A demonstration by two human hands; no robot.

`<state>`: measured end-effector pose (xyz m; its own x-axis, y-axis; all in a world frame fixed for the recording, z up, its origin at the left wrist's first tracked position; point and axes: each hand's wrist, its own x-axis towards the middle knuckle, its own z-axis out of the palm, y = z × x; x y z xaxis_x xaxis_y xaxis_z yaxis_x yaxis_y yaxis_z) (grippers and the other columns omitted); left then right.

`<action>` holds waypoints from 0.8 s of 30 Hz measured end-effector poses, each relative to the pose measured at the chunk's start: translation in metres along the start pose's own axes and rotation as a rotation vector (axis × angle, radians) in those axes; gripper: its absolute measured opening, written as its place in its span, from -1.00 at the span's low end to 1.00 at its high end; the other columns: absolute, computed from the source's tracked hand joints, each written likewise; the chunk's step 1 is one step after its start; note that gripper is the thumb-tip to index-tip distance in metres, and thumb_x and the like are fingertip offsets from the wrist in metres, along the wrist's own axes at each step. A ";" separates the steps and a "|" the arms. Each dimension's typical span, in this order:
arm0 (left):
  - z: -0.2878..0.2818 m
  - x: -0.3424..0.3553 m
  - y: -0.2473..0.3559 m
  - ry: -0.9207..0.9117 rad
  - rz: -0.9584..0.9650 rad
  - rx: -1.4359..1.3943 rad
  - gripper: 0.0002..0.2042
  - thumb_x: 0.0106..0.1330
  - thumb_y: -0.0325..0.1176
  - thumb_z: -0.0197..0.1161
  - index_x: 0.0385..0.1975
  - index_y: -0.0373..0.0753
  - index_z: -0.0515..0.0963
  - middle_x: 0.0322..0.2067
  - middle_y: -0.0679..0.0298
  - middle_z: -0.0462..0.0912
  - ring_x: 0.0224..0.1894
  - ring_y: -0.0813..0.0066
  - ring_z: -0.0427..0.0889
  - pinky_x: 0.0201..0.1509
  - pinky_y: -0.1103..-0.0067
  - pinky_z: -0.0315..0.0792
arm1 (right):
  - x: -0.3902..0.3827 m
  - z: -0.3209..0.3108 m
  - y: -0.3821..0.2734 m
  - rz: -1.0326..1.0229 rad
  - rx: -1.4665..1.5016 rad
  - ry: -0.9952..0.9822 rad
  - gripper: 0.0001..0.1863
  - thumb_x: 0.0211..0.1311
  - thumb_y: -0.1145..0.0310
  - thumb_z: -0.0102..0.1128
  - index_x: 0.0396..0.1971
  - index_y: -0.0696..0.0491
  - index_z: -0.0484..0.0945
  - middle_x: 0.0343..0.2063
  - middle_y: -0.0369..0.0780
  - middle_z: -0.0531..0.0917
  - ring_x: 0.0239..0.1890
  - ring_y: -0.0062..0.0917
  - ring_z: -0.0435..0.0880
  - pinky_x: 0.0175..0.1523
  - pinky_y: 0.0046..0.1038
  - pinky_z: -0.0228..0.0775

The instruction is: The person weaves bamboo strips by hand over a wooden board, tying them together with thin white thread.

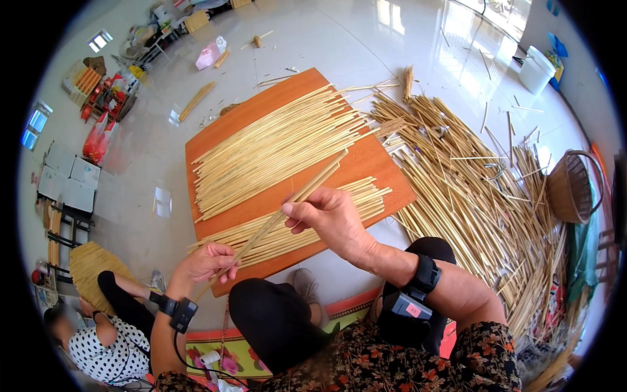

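Note:
My right hand (326, 222) grips a few long pale straw stalks (319, 176), held diagonally over a low orange wooden board (290, 88). My left hand (209, 261) has its fingers closed on the lower part of the same stalks. On the board lie a wide bundle of parallel straw stalks (268, 147) toward the back and a narrower row (359, 196) nearer me, partly hidden behind my hands and the held stalks.
Loose stalks (470, 196) pile on the floor at right, beside a wicker basket (565, 193) and white bucket (537, 70). Another person (108, 346) sits at lower left near a straw mat (88, 264). Red bags (98, 140) and stacked items line the left wall.

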<state>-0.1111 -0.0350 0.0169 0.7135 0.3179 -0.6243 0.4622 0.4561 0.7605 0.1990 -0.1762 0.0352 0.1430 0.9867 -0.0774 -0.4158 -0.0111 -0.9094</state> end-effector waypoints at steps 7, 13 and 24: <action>0.000 0.004 -0.001 -0.019 0.002 -0.013 -0.77 0.30 -0.30 0.26 -0.27 -0.39 0.62 -0.49 0.10 0.67 -0.54 0.47 0.63 -0.52 0.67 0.50 | 0.000 -0.004 -0.001 0.012 -0.036 -0.032 -0.75 0.31 0.36 0.22 -0.18 0.25 0.61 -0.44 -0.24 0.66 -0.34 -0.65 0.66 -0.19 -0.58 0.59; -0.004 0.001 0.002 0.012 -0.020 0.017 -0.76 0.31 -0.28 0.27 -0.31 -0.39 0.63 -0.48 0.13 0.66 -0.49 0.46 0.64 -0.43 0.63 0.51 | 0.000 -0.004 -0.003 0.024 -0.033 -0.038 -0.75 0.31 0.37 0.21 -0.18 0.26 0.61 -0.43 -0.24 0.67 -0.34 -0.64 0.66 -0.19 -0.57 0.59; -0.008 -0.024 0.128 1.355 0.946 0.951 -0.76 0.40 -0.28 0.13 -0.40 -0.33 0.58 -0.59 0.30 0.50 -0.51 0.58 0.54 -0.41 0.63 0.40 | 0.012 -0.004 0.008 -0.075 0.244 0.217 -0.85 0.28 0.43 0.22 -0.34 0.23 0.61 -0.19 -0.17 0.61 -0.31 -0.49 0.68 -0.14 -0.46 0.63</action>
<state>-0.0728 0.0223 0.1280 0.2555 0.7129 0.6531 0.6549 -0.6245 0.4256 0.2014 -0.1656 0.0256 0.3587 0.9253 -0.1227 -0.5957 0.1257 -0.7933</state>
